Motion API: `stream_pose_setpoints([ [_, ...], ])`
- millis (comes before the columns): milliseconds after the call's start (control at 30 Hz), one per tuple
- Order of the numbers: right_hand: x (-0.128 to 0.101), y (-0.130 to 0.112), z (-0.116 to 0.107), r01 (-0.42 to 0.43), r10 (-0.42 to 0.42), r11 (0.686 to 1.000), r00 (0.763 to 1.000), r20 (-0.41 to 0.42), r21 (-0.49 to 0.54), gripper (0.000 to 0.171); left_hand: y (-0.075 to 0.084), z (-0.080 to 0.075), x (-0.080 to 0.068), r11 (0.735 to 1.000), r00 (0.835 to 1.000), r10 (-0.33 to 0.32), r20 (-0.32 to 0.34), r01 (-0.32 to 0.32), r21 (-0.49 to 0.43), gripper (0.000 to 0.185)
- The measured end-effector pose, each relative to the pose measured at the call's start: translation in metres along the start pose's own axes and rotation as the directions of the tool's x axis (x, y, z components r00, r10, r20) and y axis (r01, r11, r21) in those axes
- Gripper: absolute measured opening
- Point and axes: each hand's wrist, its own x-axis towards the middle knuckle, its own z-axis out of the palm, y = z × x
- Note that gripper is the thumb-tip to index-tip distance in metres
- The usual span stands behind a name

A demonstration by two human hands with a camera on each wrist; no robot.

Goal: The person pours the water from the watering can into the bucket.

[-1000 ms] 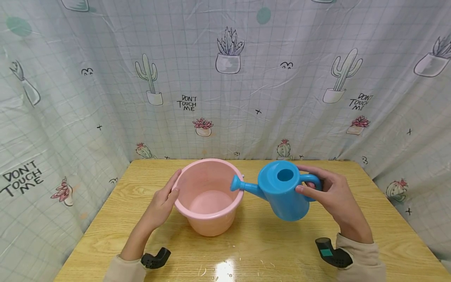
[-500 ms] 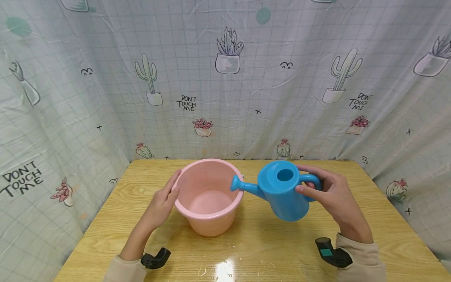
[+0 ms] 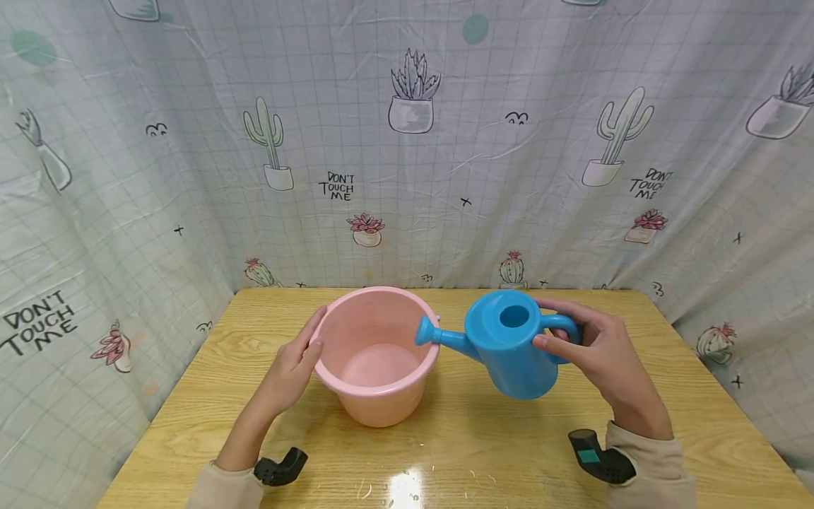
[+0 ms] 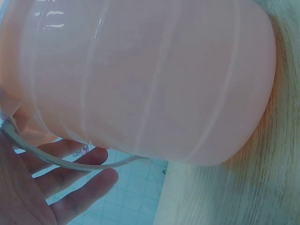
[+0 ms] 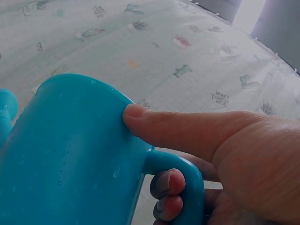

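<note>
A pink plastic bucket (image 3: 376,357) stands on the wooden table (image 3: 699,417), and its wall (image 4: 150,79) fills the left wrist view. My left hand (image 3: 294,365) rests flat against its left side with straight fingers (image 4: 70,187), beside the thin wire handle (image 4: 70,161). My right hand (image 3: 588,343) grips the handle (image 5: 185,176) of a blue watering can (image 3: 511,346), thumb pressed on the can's body (image 5: 70,150). The can is lifted off the table and tilted left. Its spout (image 3: 435,334) reaches over the bucket's right rim.
A cactus-print curtain (image 3: 407,141) closes off the back and both sides of the table. Black wrist-camera mounts (image 3: 280,466) sit on both forearms near the table's front edge. Bare tabletop lies in front of the bucket.
</note>
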Motion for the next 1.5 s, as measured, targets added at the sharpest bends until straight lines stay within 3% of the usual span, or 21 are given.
stream_pose_setpoints([
  [1500,0.0001,0.0013,-0.0001,-0.006,0.006,1.0,1.0,0.0,0.011,0.049,0.0003,0.0,-0.0005,1.0,1.0,0.004,-0.004,-0.004,-0.01,0.052],
])
